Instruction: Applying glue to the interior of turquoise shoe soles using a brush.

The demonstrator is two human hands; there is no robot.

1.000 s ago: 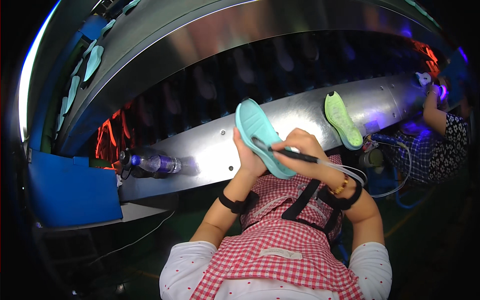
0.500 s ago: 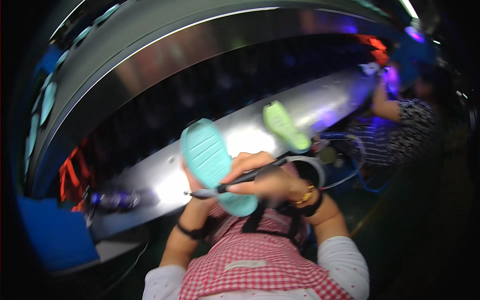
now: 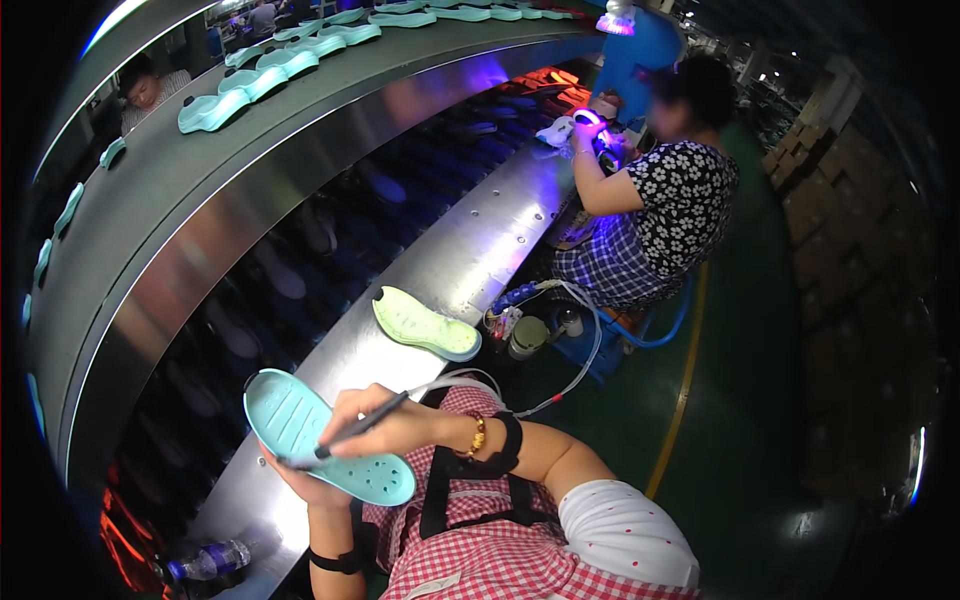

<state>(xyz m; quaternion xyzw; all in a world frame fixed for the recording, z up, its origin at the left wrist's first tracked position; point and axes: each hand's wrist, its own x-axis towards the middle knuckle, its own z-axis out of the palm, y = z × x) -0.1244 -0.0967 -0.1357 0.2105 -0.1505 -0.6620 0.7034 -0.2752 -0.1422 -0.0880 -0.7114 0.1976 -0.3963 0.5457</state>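
Observation:
My left hand (image 3: pixel 310 488) holds a light teal shoe sole (image 3: pixel 290 412) from beneath; its palm and fingers are mostly hidden under the sole. The sole is tilted, with grooves across its far part and small holes in its near part. In my right hand (image 3: pixel 405 428) is a slim, black-handled brush (image 3: pixel 368 418), gripped like a pen. Its blurred tip lies over the left edge of the sole; whether it touches cannot be made out. A pale green sole (image 3: pixel 425 325) with a bluish edge rests on the metal ledge (image 3: pixel 465 235) beyond my hands.
A raised conveyor (image 3: pixel 150 185) carries several teal soles (image 3: pixel 285 65); more soles lie in the dark space below it. A plastic bottle (image 3: pixel 212 560) lies at lower left. White tubing (image 3: pixel 590 350) loops near a round container (image 3: pixel 527 338). A co-worker (image 3: pixel 685 200) sits at far right.
The view has swung right, showing more of the conveyor and the co-worker. The held sole has turned flatter, and the brush now lies over its left edge. Both hands keep their hold.

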